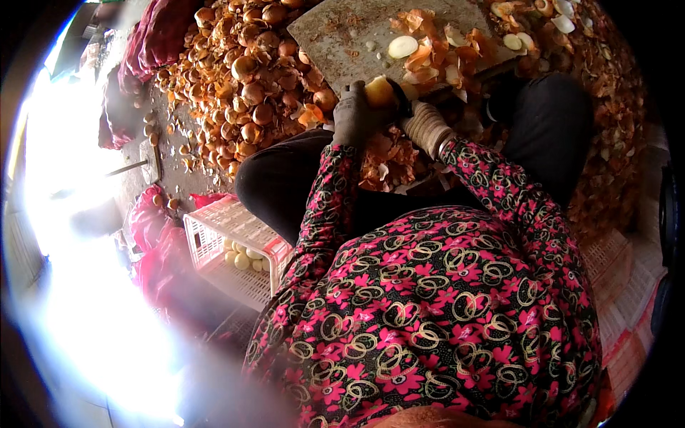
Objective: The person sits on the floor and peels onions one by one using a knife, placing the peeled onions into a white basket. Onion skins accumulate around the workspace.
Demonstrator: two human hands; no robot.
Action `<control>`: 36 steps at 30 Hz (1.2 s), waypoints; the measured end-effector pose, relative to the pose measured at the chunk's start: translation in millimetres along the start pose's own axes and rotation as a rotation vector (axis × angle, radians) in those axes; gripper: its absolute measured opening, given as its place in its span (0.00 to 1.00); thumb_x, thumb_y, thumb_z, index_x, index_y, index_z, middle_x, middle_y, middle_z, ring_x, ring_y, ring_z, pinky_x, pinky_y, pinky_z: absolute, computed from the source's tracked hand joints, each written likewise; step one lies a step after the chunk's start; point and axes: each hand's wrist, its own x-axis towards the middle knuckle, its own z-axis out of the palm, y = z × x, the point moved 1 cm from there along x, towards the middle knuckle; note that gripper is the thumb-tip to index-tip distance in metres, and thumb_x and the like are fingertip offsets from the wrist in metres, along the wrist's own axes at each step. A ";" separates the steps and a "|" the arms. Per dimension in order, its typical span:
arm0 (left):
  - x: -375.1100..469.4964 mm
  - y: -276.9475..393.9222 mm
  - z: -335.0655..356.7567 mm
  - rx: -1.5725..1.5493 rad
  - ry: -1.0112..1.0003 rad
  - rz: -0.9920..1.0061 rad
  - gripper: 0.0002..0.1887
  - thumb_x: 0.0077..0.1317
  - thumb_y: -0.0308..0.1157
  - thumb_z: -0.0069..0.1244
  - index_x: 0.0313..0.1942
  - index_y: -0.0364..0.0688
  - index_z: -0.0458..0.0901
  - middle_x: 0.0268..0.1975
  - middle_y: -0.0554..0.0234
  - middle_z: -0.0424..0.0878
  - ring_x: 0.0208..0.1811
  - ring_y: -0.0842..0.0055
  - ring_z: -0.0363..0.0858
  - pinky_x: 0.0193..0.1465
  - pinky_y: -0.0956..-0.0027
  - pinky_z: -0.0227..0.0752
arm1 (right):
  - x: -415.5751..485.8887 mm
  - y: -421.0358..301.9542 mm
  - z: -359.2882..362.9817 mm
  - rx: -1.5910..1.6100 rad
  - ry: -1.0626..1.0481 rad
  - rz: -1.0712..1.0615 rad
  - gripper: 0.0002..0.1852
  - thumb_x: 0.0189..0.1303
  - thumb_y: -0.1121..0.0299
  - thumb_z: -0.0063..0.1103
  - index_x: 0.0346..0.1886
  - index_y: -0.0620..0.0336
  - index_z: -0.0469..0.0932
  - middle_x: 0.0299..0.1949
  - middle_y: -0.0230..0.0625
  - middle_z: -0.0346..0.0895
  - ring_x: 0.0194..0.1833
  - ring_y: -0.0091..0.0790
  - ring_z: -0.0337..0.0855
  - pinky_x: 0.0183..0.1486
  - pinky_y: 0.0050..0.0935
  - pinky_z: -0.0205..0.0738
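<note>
My left hand, in a dark glove, grips a yellow-brown onion near the board's front edge. My right hand, in a ribbed tan glove, is closed on a knife; its dark blade stands against the onion's right side, and the handle is mostly hidden in the fist. Just beyond lies a worn board. On it are a pale round onion slice and a heap of papery onion skins. More loose skins lie between my crossed legs, below both hands.
A large pile of unpeeled onions spreads to the left. A white plastic crate with several peeled onions stands by my left knee. Pink mesh sacks lie at the upper left. Onion skins cover the right side.
</note>
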 end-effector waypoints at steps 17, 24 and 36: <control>11.8 4.7 5.1 -0.079 -0.072 0.000 0.40 0.39 0.55 0.69 0.46 0.36 0.76 0.42 0.43 0.79 0.45 0.50 0.80 0.46 0.53 0.75 | -18.4 -14.5 -11.5 -0.305 -0.074 -0.109 0.17 0.54 0.60 0.61 0.36 0.67 0.78 0.30 0.55 0.80 0.37 0.53 0.83 0.38 0.46 0.77; 7.8 17.2 -4.5 -0.192 -0.023 -0.071 0.31 0.44 0.43 0.69 0.45 0.34 0.77 0.41 0.49 0.81 0.41 0.60 0.83 0.40 0.60 0.78 | -8.8 1.6 6.9 -0.310 -0.019 -0.128 0.20 0.56 0.57 0.60 0.41 0.67 0.76 0.31 0.56 0.80 0.36 0.52 0.83 0.37 0.48 0.77; 27.3 -29.3 14.5 -1.277 -0.006 -0.325 0.22 0.56 0.32 0.62 0.49 0.34 0.76 0.40 0.58 0.82 0.35 0.73 0.83 0.33 0.71 0.78 | 5.5 9.7 1.0 -0.294 0.031 -0.262 0.18 0.57 0.59 0.55 0.41 0.67 0.76 0.33 0.55 0.80 0.39 0.55 0.82 0.42 0.47 0.76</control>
